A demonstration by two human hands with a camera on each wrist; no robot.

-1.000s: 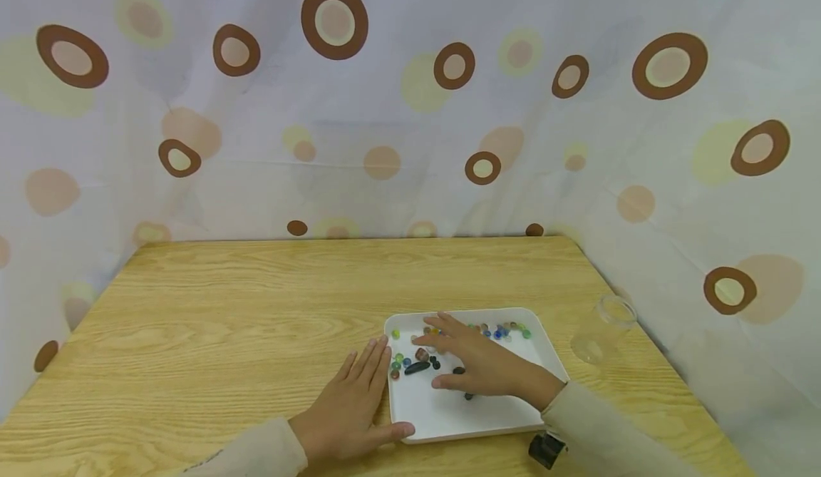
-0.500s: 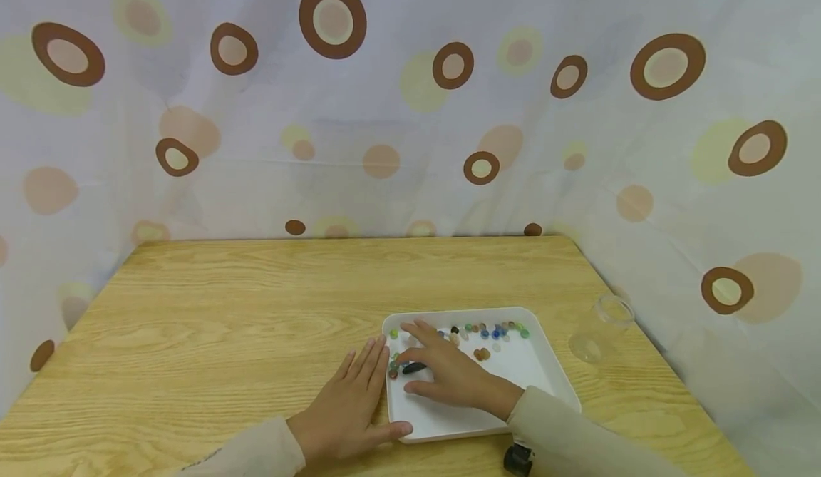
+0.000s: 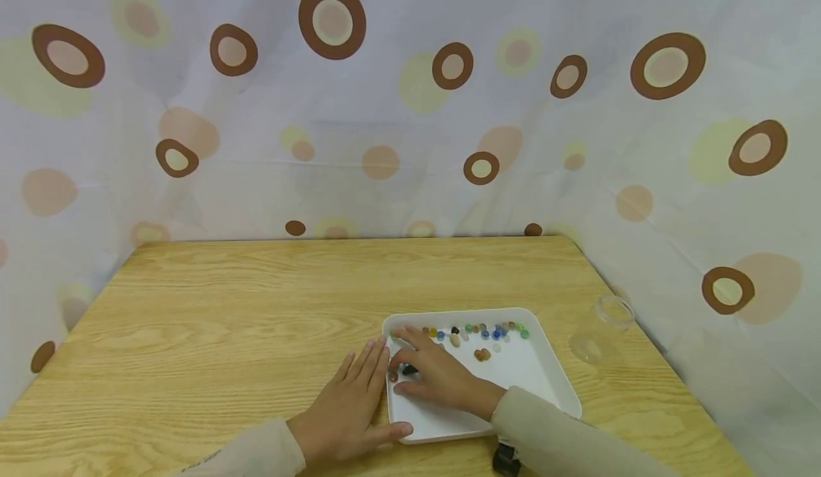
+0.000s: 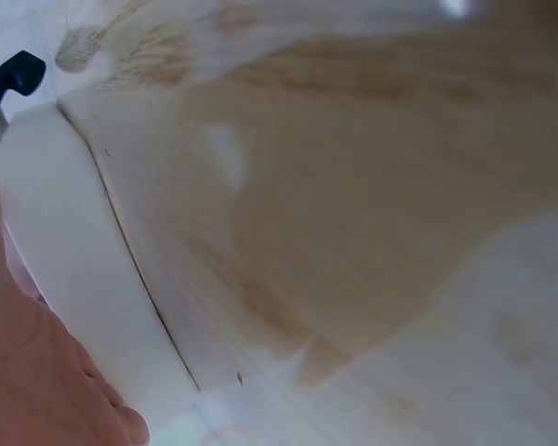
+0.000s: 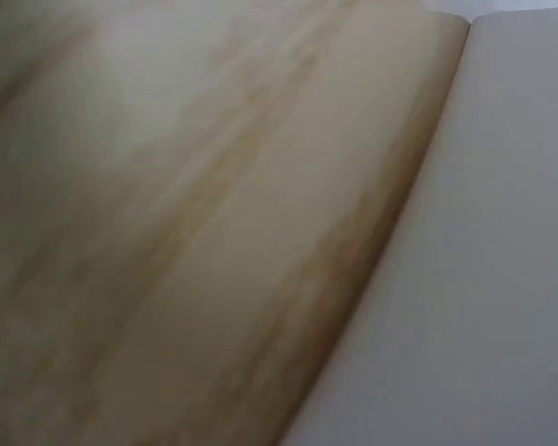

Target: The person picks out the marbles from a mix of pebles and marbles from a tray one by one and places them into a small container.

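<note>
A white tray [image 3: 474, 416] holds several small glass-like beads and stones. My left hand [image 3: 349, 406] lies with straight fingers along the tray's left edge, its thumb at the near left corner; in the left wrist view the hand [image 4: 46, 372] lies against the tray's outer wall [image 4: 84, 251]. My right hand [image 3: 436, 376] is low over the left part of the tray, fingers spread and bent around a black stone [image 3: 409, 370]. A reddish-brown bead [image 3: 393, 377] sits by its fingertips at the left wall. Other pieces there are hidden under the fingers.
Along the tray's far side runs a row of coloured beads [image 3: 496, 334]. Two brown stones [image 3: 482, 354] lie nearer its middle. A clear glass jar [image 3: 596, 331] stands right of the tray on the wooden table [image 3: 256, 306]. A patterned curtain [image 3: 385, 120] encloses the table.
My right hand has slid left across the tray to its left wall, uncovering the brown stones and the far row of beads. The left hand has stayed in place.
</note>
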